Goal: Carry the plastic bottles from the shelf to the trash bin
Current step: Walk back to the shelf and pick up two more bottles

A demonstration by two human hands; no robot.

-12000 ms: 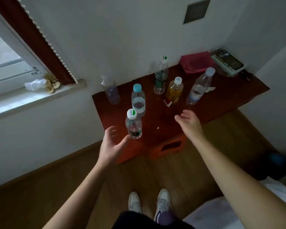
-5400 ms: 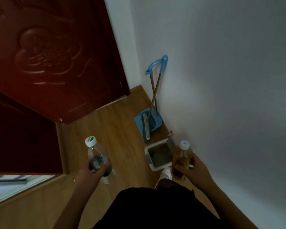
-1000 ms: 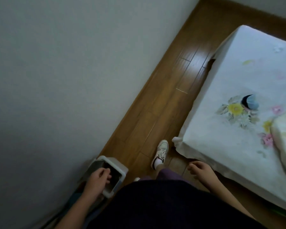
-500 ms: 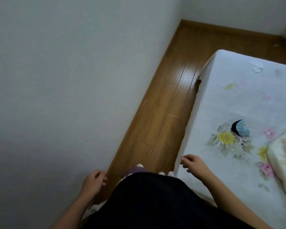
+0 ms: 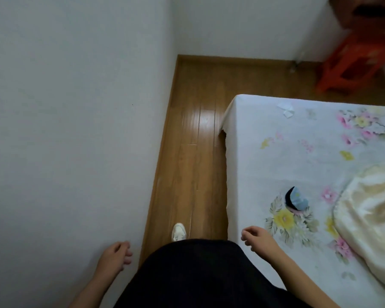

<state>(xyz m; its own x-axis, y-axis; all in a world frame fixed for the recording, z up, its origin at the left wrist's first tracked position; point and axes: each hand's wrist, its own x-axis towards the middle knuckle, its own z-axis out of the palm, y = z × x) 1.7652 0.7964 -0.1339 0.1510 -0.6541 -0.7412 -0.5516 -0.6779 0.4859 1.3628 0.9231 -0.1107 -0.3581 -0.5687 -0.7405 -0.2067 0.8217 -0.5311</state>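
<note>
Neither a bottle nor the trash bin is in view. My left hand (image 5: 115, 256) hangs low beside the white wall, fingers loosely curled, holding nothing. My right hand (image 5: 257, 240) is over the near corner of the bed, fingers loosely bent and apart, also holding nothing. At the top right a red-brown shelf edge (image 5: 365, 10) shows, blurred, above an orange plastic stool (image 5: 356, 63). The shelf top is out of frame.
A narrow strip of wooden floor (image 5: 193, 141) runs between the white wall (image 5: 76, 107) and the bed (image 5: 309, 152) with its flowered sheet. A cream quilt (image 5: 369, 210) and a small blue-black item (image 5: 296, 200) lie on the bed. My white shoe (image 5: 178, 231) is on the floor.
The view has swung from the trash bin up along the floor strip toward the far corner. My left hand left the bin, which dropped out of frame; the stool and shelf edge appeared.
</note>
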